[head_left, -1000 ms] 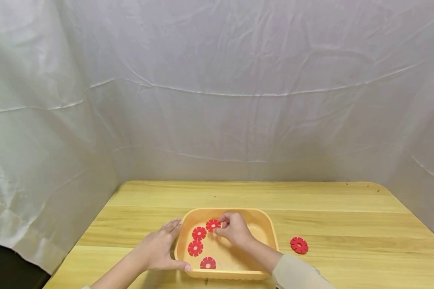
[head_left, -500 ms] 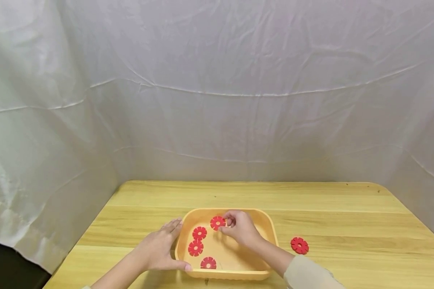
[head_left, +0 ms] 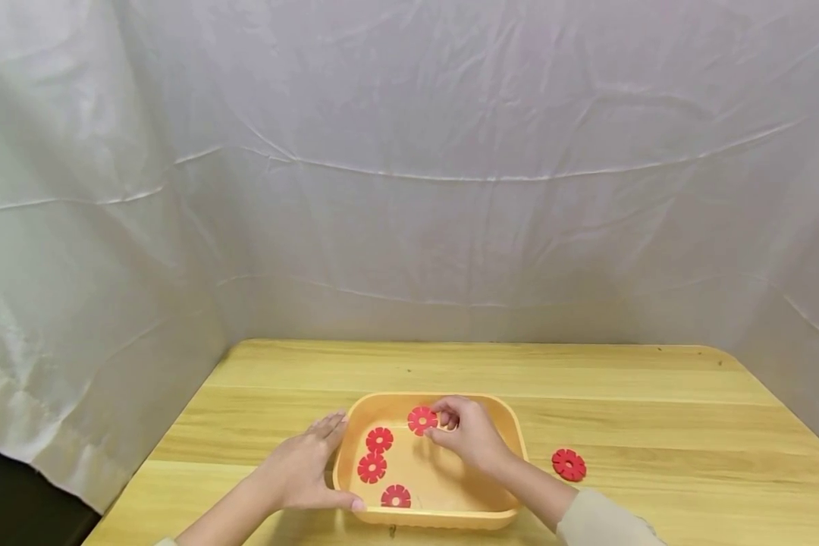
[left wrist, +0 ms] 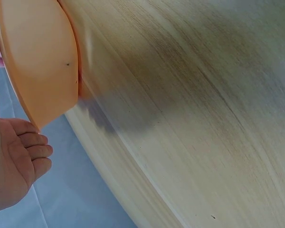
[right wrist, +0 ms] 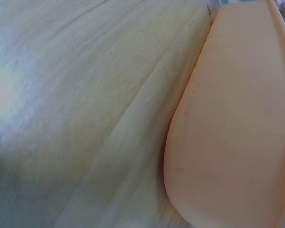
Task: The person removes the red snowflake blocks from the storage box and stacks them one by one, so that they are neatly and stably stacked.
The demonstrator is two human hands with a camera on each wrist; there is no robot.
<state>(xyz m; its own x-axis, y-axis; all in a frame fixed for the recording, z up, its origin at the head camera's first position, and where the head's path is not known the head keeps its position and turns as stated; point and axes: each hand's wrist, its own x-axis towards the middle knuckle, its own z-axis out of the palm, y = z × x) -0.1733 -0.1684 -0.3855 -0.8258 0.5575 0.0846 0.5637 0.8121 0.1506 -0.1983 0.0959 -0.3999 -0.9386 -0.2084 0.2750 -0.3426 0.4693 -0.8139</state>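
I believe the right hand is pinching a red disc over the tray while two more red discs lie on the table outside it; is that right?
Not quite: the head view shows only one red disc on the table outside the tray. The right hand does pinch a held red disc over it.

Bright, even light; wrist views softly blurred.

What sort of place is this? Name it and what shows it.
Probably a staged recording booth, not a lived-in room: wrinkled white cloth walls in a bare wooden table that holds only an orange tub and red discs.
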